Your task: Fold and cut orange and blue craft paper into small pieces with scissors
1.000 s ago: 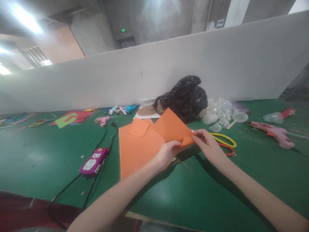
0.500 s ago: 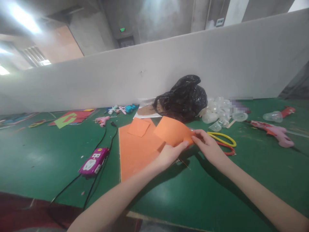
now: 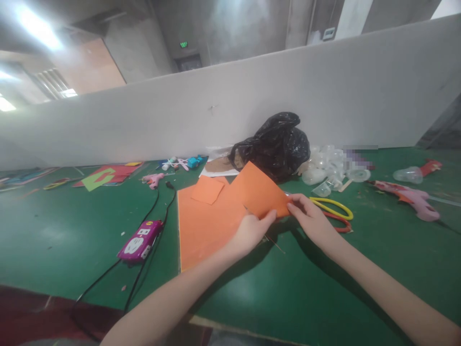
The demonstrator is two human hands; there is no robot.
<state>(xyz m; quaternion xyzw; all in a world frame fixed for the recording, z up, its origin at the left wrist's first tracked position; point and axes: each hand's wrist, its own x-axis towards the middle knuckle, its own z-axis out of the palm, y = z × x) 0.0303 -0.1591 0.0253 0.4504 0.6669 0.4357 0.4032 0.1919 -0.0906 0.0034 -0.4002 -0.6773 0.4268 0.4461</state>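
Observation:
Both my hands hold a piece of orange paper [image 3: 257, 192] raised above the green table. My left hand [image 3: 252, 230] pinches its lower edge, thumb on top and the other fingers hidden underneath. At the right corner, my right hand [image 3: 309, 216] grips the paper between thumb and fingertips. Behind and left of my left hand lies a larger orange sheet [image 3: 205, 235], flat on the table. A small orange square [image 3: 208, 189] rests on that sheet's upper part. Just beyond my right hand are yellow [image 3: 334, 206] and red loop handles [image 3: 338, 222], their other ends hidden.
A black plastic bag [image 3: 277, 144] stands against the white partition [image 3: 162, 120], beside clear plastic cups [image 3: 326, 166]. Pink glue guns lie at right [image 3: 414, 197] and left [image 3: 154, 180]. A purple power strip [image 3: 140, 241] with black cables sits left. Green and red paper [image 3: 99, 178] lies further off.
The held orange paper has changed from curved to flatter, and its upper corner now points higher. Both hands keep their grip and have barely moved.

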